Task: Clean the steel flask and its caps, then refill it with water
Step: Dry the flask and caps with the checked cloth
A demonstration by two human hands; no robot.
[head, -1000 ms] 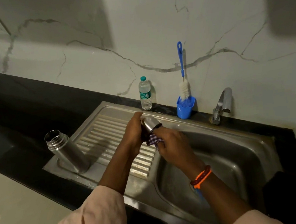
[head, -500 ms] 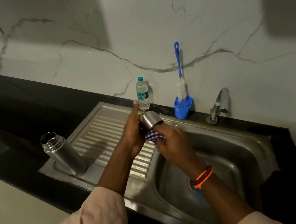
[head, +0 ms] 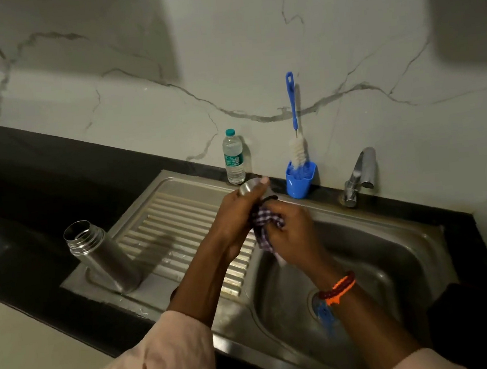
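I see the left hand (head: 236,214) curled round a small round steel cap (head: 248,187), thumb tip laid over its shiny rim, held above the ribbed drainboard's right edge. At its 4 o'clock, touching it, my right hand (head: 293,236) pinches a crumpled checked cloth (head: 265,224), soft and folded, with one end hanging toward the basin. An orange and dark red thread band (head: 338,288) circles that wrist.

The steel flask (head: 103,257), a smooth cylinder with a threaded open mouth, stands uncapped on the drainboard's corner at 9 o'clock from the hands, well apart. The steel sink (head: 406,246) sits in a black surface (head: 28,181). Along the marble wall at 12 o'clock stand a clear plastic bottle (head: 234,158), a bristled bottle brush (head: 296,137) in a blue cup (head: 300,180), and a chrome tap (head: 360,173).
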